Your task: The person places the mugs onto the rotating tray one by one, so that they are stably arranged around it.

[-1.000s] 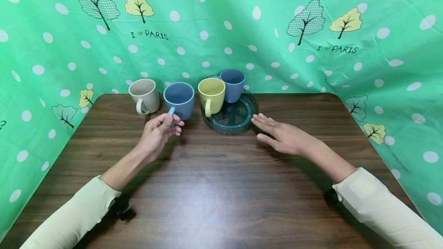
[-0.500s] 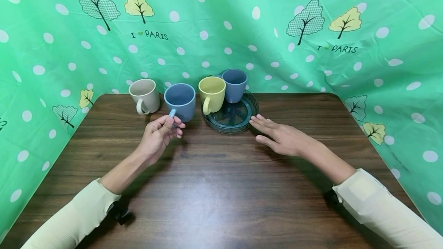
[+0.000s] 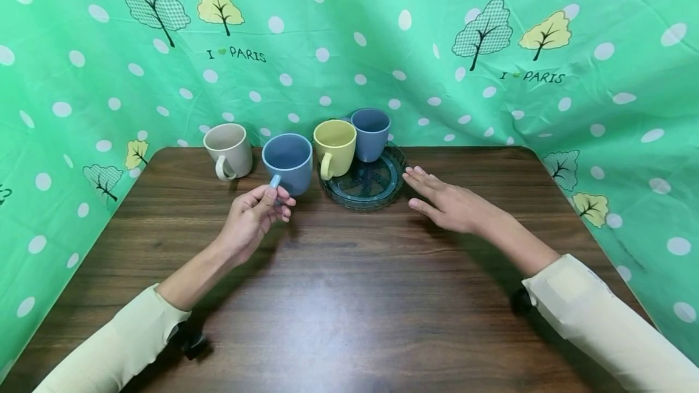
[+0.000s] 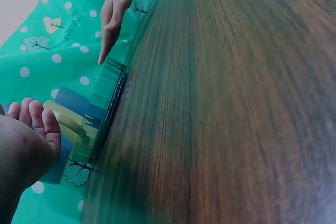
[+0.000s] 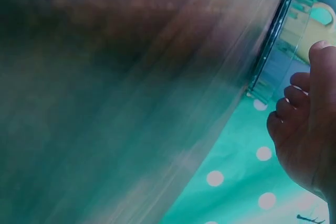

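Left hand (image 3: 253,220) pinches handle (image 3: 275,181) of blue mug (image 3: 289,170), held clear of table (image 3: 327,296); right hand (image 3: 450,206) by glass dish (image 3: 363,204).
Head view: left thumb and fingers pinching handle, mug between grey mug (image 3: 235,153) and yellow mug (image 3: 335,149). Yellow mug and 2nd blue mug (image 3: 372,138) stand in dish. Right fingers straight, close together, thumb apart, tips just beside dish rim; can't tell if touching. Left wrist view: held mug partly behind left hand, visible gap to table; pinch itself hidden. Right wrist view: right fingers side by side near dish wall, polka-dot cloth (image 5: 236,156) behind.
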A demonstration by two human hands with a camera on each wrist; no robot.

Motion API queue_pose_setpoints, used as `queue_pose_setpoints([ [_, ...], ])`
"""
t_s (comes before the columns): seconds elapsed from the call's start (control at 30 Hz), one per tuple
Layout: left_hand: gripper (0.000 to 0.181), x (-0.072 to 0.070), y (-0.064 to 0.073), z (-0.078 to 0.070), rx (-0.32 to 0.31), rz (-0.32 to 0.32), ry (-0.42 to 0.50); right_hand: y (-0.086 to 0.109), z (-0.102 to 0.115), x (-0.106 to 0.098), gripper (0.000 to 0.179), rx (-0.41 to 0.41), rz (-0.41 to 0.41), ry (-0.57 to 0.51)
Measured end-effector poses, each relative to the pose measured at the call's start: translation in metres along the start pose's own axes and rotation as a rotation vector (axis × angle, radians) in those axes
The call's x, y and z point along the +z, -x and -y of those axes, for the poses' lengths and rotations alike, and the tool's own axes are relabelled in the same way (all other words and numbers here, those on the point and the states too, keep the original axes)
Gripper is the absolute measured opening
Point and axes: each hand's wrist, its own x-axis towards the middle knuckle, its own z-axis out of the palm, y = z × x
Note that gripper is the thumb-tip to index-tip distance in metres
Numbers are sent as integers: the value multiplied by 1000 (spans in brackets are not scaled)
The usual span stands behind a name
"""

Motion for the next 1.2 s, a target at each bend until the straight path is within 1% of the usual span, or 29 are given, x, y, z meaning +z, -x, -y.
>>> queue_pose_setpoints([
  [0.23, 28, 3, 1, 0, 7, 14, 8, -12, -13, -5, 73, 27, 2, -17],
  [0.43, 29, 6, 3, 0, 7, 21, 13, -22, -20, -6, 74, 50, -14, -40],
  [0.7, 29, 9, 5, 2, 15, 44, 13, -30, -23, -7, 74, 46, -20, -42],
  [0.93, 29, 11, 5, 2, 14, 43, 9, -36, -25, -6, 74, 50, 4, -37],
  [1.2, 29, 13, 6, 3, 9, 43, 9, -37, -25, -1, 76, 53, 19, -39],
])
